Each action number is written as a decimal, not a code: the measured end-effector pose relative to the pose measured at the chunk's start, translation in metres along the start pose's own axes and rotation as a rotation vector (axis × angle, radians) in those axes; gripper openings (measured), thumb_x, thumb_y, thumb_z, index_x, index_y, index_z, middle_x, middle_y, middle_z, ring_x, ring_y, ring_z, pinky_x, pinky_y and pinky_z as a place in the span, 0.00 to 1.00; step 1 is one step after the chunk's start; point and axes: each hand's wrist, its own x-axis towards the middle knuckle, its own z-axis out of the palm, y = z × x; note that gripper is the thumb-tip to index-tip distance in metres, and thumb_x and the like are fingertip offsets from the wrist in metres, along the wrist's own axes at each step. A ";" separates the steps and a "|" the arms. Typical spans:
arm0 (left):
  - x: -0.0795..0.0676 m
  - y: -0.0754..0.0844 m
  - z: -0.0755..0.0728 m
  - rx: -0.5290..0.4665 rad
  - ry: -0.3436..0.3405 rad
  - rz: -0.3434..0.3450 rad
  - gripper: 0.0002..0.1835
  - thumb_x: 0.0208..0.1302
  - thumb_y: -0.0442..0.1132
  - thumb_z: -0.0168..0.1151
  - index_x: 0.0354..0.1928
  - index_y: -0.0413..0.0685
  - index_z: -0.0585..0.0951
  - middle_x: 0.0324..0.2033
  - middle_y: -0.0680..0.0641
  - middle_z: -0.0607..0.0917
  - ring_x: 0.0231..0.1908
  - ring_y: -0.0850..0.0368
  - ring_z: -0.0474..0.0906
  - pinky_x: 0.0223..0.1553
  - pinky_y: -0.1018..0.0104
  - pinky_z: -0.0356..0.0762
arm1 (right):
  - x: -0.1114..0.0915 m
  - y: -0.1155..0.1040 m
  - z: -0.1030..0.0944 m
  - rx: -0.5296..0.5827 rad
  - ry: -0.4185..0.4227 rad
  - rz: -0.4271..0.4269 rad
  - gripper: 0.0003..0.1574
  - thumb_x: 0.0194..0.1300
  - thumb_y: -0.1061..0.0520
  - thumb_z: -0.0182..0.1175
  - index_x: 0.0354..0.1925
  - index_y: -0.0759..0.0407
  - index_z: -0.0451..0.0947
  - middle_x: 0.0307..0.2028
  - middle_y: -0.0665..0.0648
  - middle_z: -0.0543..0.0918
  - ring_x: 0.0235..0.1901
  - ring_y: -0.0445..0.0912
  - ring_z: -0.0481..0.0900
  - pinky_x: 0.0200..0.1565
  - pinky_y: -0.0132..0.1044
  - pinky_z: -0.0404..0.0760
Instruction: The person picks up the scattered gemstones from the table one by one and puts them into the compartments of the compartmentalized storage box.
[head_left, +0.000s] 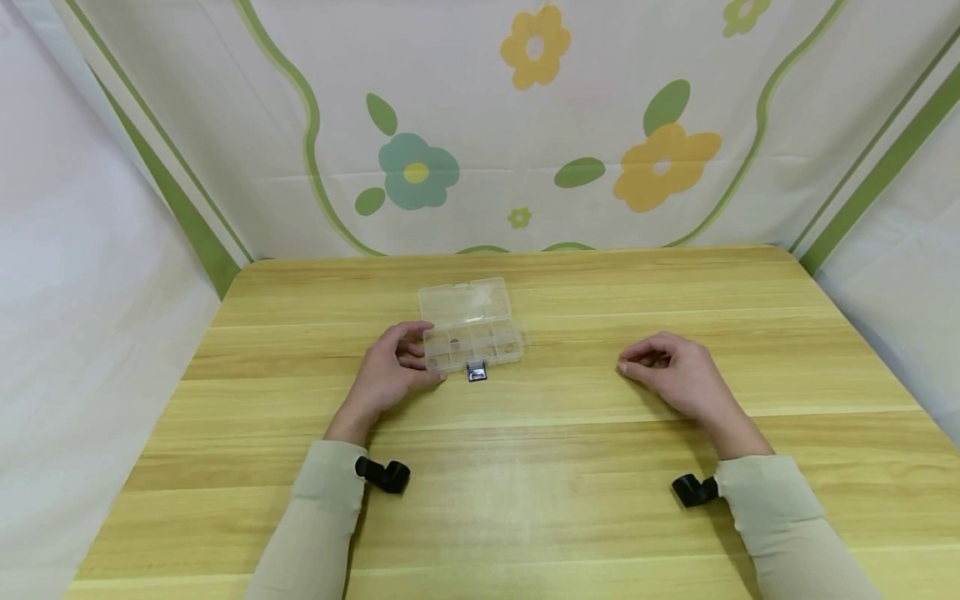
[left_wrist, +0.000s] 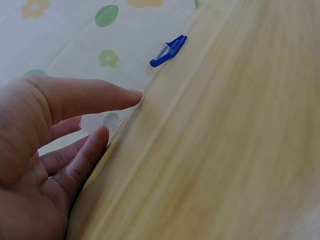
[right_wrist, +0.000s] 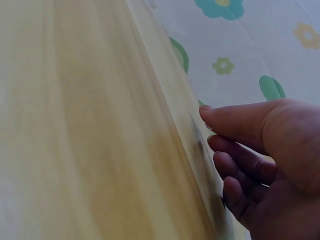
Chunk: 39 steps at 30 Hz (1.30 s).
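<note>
A clear plastic compartment box [head_left: 465, 346] lies on the wooden table with its lid [head_left: 465, 302] raised at the back. Small round pieces, hard to make out, sit in some compartments. My left hand [head_left: 390, 371] holds the box's left end, thumb at the front corner and fingers at the back and side. At the box's front edge is a small blue piece with a clear part [left_wrist: 170, 51]; whether it is attached cannot be told. Over to the right, my right hand [head_left: 675, 371] is loosely curled near the tabletop. A gap shows between thumb and index finger [right_wrist: 217, 143], with nothing visible there.
The wood-grain table [head_left: 525, 500] stretches around both hands. A white cloth with printed flowers [head_left: 480, 125] hangs behind its far edge, and white cloth flanks both sides. Each forearm carries a black wrist camera [head_left: 386, 476] near the cuff.
</note>
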 end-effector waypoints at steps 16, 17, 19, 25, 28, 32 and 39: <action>-0.002 -0.002 0.002 -0.008 -0.002 -0.013 0.41 0.58 0.32 0.82 0.73 0.53 0.77 0.63 0.41 0.78 0.51 0.46 0.82 0.53 0.59 0.85 | 0.027 -0.039 0.019 0.084 0.025 -0.039 0.14 0.74 0.46 0.71 0.50 0.51 0.90 0.48 0.55 0.88 0.46 0.49 0.83 0.50 0.40 0.81; -0.002 -0.002 0.002 -0.005 0.000 -0.014 0.41 0.58 0.32 0.82 0.73 0.53 0.77 0.63 0.41 0.79 0.51 0.46 0.82 0.53 0.60 0.85 | 0.030 -0.043 0.021 0.092 0.026 -0.043 0.13 0.74 0.46 0.71 0.50 0.51 0.90 0.48 0.55 0.88 0.46 0.49 0.82 0.50 0.40 0.81; -0.002 -0.002 0.001 -0.001 0.004 -0.015 0.41 0.57 0.32 0.82 0.73 0.53 0.77 0.63 0.42 0.79 0.51 0.46 0.82 0.53 0.61 0.85 | 0.035 -0.050 0.026 0.111 0.030 -0.056 0.13 0.74 0.47 0.71 0.50 0.51 0.90 0.48 0.55 0.88 0.46 0.49 0.82 0.50 0.41 0.81; 0.000 -0.001 0.001 -0.001 -0.002 -0.007 0.41 0.57 0.31 0.82 0.73 0.53 0.77 0.64 0.42 0.78 0.52 0.46 0.83 0.54 0.59 0.86 | 0.049 -0.070 0.037 0.166 0.026 -0.090 0.13 0.73 0.47 0.72 0.49 0.52 0.91 0.47 0.56 0.89 0.46 0.49 0.83 0.51 0.42 0.80; 0.000 -0.002 0.001 -0.001 -0.003 -0.009 0.41 0.57 0.31 0.83 0.73 0.54 0.77 0.64 0.43 0.78 0.52 0.46 0.82 0.55 0.58 0.85 | 0.054 -0.076 0.042 0.187 0.019 -0.093 0.12 0.73 0.48 0.72 0.48 0.52 0.91 0.47 0.56 0.89 0.46 0.49 0.82 0.51 0.43 0.80; 0.001 -0.001 0.001 -0.001 -0.002 -0.007 0.41 0.57 0.32 0.83 0.73 0.54 0.77 0.64 0.43 0.78 0.52 0.46 0.82 0.55 0.58 0.85 | 0.059 -0.083 0.048 0.206 0.010 -0.088 0.11 0.72 0.49 0.73 0.48 0.52 0.91 0.46 0.56 0.89 0.45 0.50 0.83 0.50 0.44 0.81; 0.001 -0.002 0.000 -0.005 0.000 0.002 0.41 0.56 0.31 0.83 0.72 0.52 0.77 0.64 0.41 0.78 0.51 0.45 0.83 0.56 0.54 0.86 | 0.065 -0.098 0.059 0.242 -0.003 -0.101 0.10 0.71 0.52 0.73 0.47 0.53 0.91 0.44 0.56 0.90 0.42 0.50 0.83 0.46 0.42 0.81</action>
